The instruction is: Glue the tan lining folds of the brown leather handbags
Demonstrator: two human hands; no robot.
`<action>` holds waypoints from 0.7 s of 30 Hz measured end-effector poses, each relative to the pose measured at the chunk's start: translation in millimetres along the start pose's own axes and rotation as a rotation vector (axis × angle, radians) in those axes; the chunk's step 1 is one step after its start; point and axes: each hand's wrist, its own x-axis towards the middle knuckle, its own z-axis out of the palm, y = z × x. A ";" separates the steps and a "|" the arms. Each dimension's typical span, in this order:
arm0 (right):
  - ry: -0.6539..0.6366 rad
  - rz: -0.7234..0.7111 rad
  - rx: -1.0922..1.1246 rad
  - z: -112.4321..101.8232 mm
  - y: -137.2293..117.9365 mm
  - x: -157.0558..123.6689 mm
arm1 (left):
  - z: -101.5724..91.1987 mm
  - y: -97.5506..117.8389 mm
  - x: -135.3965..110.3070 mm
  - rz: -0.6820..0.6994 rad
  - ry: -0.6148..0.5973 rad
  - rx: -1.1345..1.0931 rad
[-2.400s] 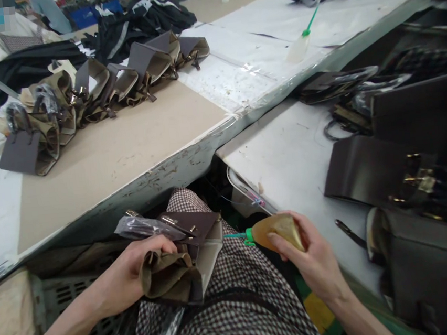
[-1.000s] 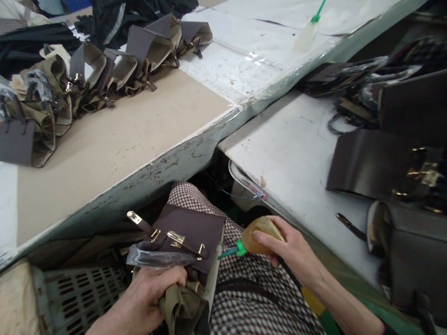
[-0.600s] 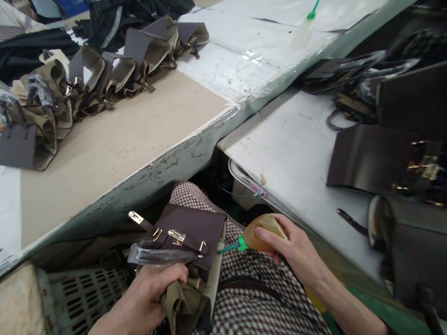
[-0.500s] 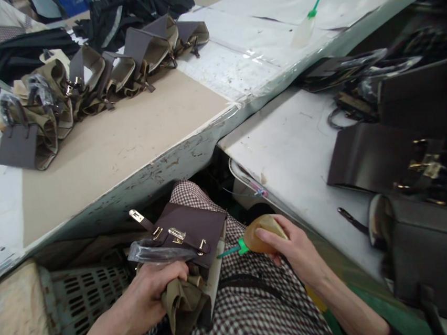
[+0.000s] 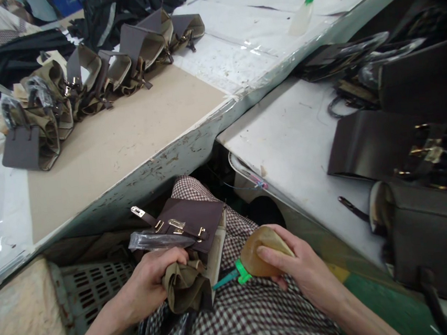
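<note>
On my lap lies a dark brown handbag (image 5: 196, 212) with gold clasps and a plastic-wrapped handle (image 5: 157, 240). My left hand (image 5: 155, 274) is closed on the bag at its bunched olive lining (image 5: 188, 289). My right hand (image 5: 287, 256) is wrapped round a squeeze bottle (image 5: 255, 251) of amber liquid, thumb pressed on its side. The bottle's green nozzle (image 5: 226, 279) points left, and its tip is at the lower end of the bag's pale open edge (image 5: 218, 247); whether it touches is hard to tell.
Several part-made handbags (image 5: 144, 41) stand in a row on the left table (image 5: 125, 129). More dark bags (image 5: 364, 146) lie on the right table (image 5: 283, 135). Another green-tipped bottle (image 5: 302, 17) stands at the back. A grey plastic crate (image 5: 96, 285) sits at my left.
My right hand has moved the bottle's nozzle down and left along the bag's edge. The bag is still in my left hand, and the camera view has shifted slightly.
</note>
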 end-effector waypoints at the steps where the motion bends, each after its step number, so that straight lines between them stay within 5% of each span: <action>1: -0.006 0.004 0.011 0.8 0.8 -3.2 | -0.3 -0.5 0.1 -0.002 0.007 0.001; 9: 0.012 0.005 0.094 4.1 10.7 -17.1 | -1.0 4.0 -0.9 0.004 0.061 -0.027; 17: 0.268 -0.070 -0.068 -0.6 -1.0 -13.9 | 1.6 5.9 0.6 0.005 0.067 -0.085; 21: 0.216 -0.088 0.033 2.8 3.6 -19.4 | 1.6 -2.1 -3.8 -0.060 0.087 -0.167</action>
